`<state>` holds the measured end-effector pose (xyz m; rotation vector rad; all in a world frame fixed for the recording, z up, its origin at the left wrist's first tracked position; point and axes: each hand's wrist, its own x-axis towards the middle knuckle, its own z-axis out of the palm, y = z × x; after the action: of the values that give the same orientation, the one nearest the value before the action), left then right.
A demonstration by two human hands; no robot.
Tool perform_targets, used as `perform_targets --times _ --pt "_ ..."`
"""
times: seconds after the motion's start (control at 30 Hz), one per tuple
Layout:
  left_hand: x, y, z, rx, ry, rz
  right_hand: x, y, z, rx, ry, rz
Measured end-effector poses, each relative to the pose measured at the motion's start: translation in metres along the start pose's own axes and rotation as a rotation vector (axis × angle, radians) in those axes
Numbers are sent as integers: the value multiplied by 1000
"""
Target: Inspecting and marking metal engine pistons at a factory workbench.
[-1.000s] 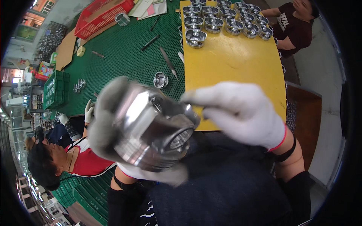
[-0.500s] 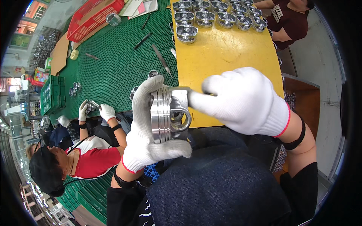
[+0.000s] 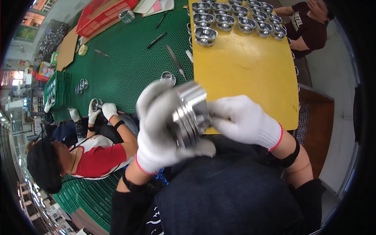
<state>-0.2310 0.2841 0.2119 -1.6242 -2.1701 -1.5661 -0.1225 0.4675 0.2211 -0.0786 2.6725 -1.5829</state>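
Both my hands wear white knit gloves. My left hand (image 3: 158, 129) wraps around a shiny metal piston (image 3: 191, 111), held close in front of me above the table's near edge. My right hand (image 3: 244, 119) touches the piston's right side with its fingers closed on it. The piston is blurred by motion. Several similar metal pistons (image 3: 235, 19) stand in rows at the far end of the yellow board (image 3: 243, 66). One more piston (image 3: 167, 76) lies on the green mat (image 3: 125, 66) just beyond my hands.
A seated person in a red and white top (image 3: 94, 156) at my left holds a part in gloved hands. Another person in a dark top (image 3: 309, 27) sits at the far right. Hand tools (image 3: 175, 58), a red crate (image 3: 102, 15), cardboard and green crates (image 3: 58, 90) lie around.
The piston has been turned in my hands and shifted slightly right. My left hand's fingers now curl over its top; the head view has tilted a little.
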Motion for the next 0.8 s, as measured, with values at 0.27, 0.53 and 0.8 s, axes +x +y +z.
perform_targets --times 0.27,0.53,0.8 --pt "-36 -207 -37 -1129 696 -1048 -58 66 3 -193 335 392" --pt "-213 -458 -66 -876 767 -1245 -78 47 17 -370 287 537" --pt "-165 -343 -30 -322 743 -1389 3 102 -20 -623 273 313"
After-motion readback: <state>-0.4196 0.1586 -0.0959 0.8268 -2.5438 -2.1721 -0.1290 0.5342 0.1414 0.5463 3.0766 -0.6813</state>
